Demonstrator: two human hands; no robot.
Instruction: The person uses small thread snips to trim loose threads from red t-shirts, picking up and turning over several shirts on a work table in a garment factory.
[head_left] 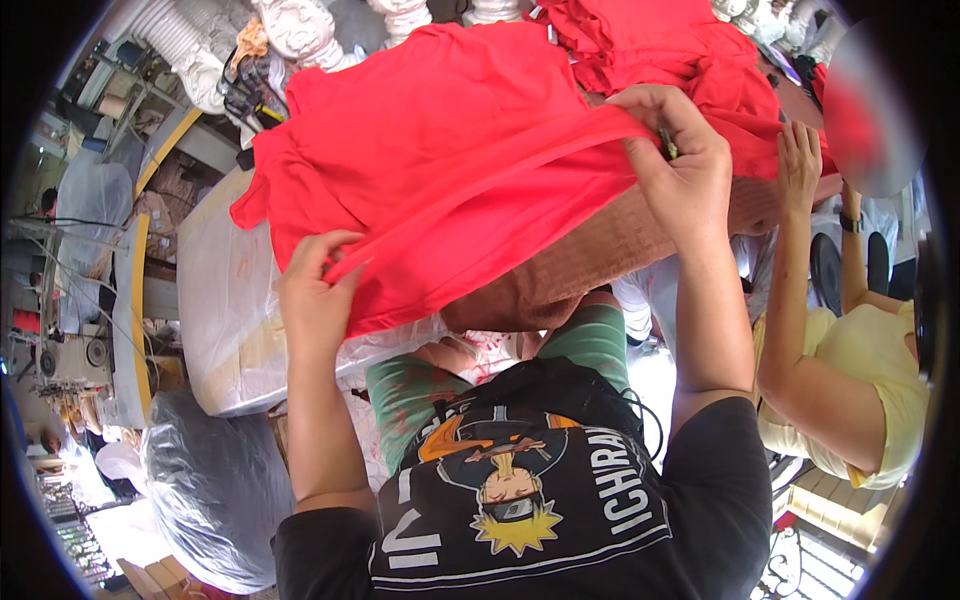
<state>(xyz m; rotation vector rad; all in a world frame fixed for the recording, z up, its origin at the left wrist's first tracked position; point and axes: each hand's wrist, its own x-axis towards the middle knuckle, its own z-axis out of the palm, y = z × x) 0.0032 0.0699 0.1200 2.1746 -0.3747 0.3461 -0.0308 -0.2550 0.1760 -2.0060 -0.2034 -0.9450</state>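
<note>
Left hand (315, 295): we pinch a fold of the red garment (430, 125).
Right hand (693, 178): we pinch the fold's other end.
Red garment: we see it across the brown-covered table (600, 252), reaching the near edge.

Ornate white columns (300, 32), bright light

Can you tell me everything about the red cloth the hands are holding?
The red cloth looks thin, soft and plain, perhaps a garment. It lies spread out and a bit wrinkled, partly over a plastic-wrapped block and a brown cloth. A long fold of it stretches between the left hand and the right hand, both pinching it.
</note>
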